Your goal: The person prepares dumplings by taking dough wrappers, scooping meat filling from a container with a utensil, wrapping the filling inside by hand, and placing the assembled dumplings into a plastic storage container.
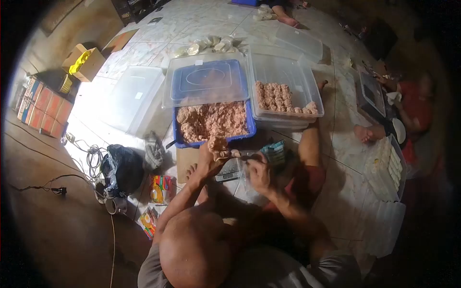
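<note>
My left hand (210, 161) is closed around a lump of pinkish minced mixture (218, 145), just past the near rim of the blue tub (253, 133). More of the same minced mixture (213, 120) fills that tub. A bit of mixture sits at the tip of a thin spoon-like tool (244, 157), close to the lump. My right hand (260, 174) grips the tool's other end; its exact shape is too small to make out. Below and between the hands is a digital scale (227, 175), partly covered by clear plastic.
A clear bin (313, 112) at right holds rows of shaped portions (274, 96). A clear lid (168, 98) covers the blue tub's far part. Left are a black bag (122, 168), cables and colourful packets (161, 188). Another person (415, 103) sits at far right beside a tray.
</note>
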`<state>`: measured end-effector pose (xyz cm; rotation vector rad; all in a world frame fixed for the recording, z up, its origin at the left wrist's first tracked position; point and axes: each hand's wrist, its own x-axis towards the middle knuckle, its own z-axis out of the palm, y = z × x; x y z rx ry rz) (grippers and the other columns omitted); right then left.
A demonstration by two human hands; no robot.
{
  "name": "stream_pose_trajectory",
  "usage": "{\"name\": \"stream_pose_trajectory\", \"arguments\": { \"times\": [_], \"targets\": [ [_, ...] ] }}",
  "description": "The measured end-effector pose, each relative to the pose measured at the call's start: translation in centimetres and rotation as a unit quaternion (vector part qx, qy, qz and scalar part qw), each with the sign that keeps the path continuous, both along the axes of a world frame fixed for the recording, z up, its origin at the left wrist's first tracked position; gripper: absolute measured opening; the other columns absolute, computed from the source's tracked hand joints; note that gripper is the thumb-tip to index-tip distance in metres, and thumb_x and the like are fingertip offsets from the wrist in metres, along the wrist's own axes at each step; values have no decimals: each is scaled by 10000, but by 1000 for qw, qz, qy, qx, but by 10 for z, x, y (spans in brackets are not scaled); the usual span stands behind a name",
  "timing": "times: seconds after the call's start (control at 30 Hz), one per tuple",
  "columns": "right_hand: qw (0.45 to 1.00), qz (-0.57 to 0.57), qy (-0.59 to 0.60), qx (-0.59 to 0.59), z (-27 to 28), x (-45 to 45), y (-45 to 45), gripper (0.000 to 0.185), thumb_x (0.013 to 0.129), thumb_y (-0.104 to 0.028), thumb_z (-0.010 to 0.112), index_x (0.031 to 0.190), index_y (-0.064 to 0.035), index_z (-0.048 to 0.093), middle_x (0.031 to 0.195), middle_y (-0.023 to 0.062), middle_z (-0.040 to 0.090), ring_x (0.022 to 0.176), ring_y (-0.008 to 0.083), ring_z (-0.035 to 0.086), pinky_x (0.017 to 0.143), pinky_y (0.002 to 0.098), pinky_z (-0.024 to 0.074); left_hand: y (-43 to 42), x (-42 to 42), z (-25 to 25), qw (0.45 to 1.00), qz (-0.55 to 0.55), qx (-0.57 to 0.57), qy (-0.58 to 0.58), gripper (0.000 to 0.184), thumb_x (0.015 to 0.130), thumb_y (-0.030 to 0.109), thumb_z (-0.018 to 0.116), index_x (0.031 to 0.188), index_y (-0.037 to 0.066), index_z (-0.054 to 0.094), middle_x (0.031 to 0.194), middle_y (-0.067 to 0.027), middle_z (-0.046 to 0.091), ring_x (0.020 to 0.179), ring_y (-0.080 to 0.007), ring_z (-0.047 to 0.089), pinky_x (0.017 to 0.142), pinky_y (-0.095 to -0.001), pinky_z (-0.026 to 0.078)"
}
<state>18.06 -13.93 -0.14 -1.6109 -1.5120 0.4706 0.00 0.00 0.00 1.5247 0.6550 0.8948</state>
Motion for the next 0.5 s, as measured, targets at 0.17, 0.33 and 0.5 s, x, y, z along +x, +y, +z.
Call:
{"name": "stream_pose_trajectory", "arguments": {
  "times": [0.17,0.33,0.5],
  "targets": [
    [959,22,255,-126,-20,10,-29,156,949,-71,576,1029,31,662,859,62,590,751,172,541,673,316,441,-2,-18,20,990,5,31,139,431,737,146,873,1012,49,555,853,3,588,759,-110,563,698,-280,500],
    [961,50,267,-57,-22,-34,-18,120,942,-31,580,1024,36,636,870,104,585,767,188,550,688,337,453,-10,-4,4,998,31,55,28,332,758,134,856,961,60,605,854,-15,628,744,-103,576,675,-269,500],
    [986,-66,154,7,-20,-34,-3,104,951,-39,566,1004,33,621,877,166,592,795,297,593,702,382,463,2,-15,-3,997,63,36,35,366,753,134,882,955,49,590,790,10,542,738,-105,528,645,-273,455]
  ]
}}
